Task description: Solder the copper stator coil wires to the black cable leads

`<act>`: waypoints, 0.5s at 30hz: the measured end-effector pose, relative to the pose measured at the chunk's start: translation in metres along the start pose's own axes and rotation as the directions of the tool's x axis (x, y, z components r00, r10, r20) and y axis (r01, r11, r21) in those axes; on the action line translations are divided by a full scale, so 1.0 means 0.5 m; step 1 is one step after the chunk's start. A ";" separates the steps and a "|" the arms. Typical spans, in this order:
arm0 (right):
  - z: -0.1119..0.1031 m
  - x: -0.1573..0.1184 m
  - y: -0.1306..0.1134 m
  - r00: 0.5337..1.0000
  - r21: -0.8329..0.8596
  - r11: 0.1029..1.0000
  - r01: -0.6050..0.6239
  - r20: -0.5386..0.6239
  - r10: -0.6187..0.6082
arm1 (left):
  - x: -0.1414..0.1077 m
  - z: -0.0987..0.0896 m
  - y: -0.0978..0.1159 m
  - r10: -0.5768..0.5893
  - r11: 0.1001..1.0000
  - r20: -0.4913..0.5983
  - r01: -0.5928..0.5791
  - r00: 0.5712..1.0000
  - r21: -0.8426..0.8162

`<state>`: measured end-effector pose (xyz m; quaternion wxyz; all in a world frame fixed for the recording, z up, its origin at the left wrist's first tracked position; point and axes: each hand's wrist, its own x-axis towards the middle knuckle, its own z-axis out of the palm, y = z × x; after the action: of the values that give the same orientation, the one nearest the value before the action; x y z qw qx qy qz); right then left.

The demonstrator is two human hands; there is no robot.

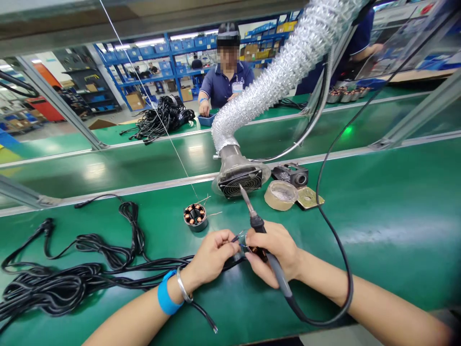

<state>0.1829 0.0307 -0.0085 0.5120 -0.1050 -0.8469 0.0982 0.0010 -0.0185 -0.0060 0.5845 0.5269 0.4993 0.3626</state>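
Note:
My left hand [216,252] is closed, pinching the end of a black power cable whose thin stripped wires [237,237] point to the right. My right hand [279,252] grips a soldering iron [275,266], its tip slanting up and away. Under the same fingers shows part of a motor stator [257,251] with copper windings, mostly hidden. The wires lie between my two hands; whether they touch the stator's leads I cannot tell. A second stator [195,217], with thin leads sticking out, sits on the green bench just beyond my left hand.
Coiled black cables [54,286] cover the bench's left. Ahead are a fume extractor nozzle [241,180] on a silver duct [273,72], a tape roll [281,194] and a soldering iron stand [291,174]. The iron's cord [334,230] loops at right. A co-worker [226,77] sits across.

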 end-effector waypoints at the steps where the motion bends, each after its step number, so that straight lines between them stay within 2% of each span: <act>1: 0.003 -0.002 0.001 1.000 0.008 1.000 0.006 -0.017 -0.006 | -0.001 -0.001 0.000 0.009 1.000 0.005 -0.009 1.000 -0.012; 4: 0.005 -0.015 0.004 0.998 0.012 1.000 -0.025 -0.050 0.025 | -0.002 -0.005 -0.002 0.025 1.000 0.031 -0.024 0.999 -0.015; 8: 0.004 -0.039 0.006 0.996 0.048 0.995 -0.085 0.017 0.084 | -0.003 -0.005 0.001 0.023 1.000 0.038 -0.023 0.999 -0.006; 15: 0.009 -0.062 -0.002 0.974 0.105 0.970 -0.219 -0.036 0.224 | 0.001 -0.001 0.015 -0.019 0.999 -0.027 0.020 0.999 0.044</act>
<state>0.1928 0.0208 -0.0365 0.5226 -0.1753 -0.8114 0.1945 0.0015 -0.0167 0.0014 0.5694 0.5299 0.5202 0.3528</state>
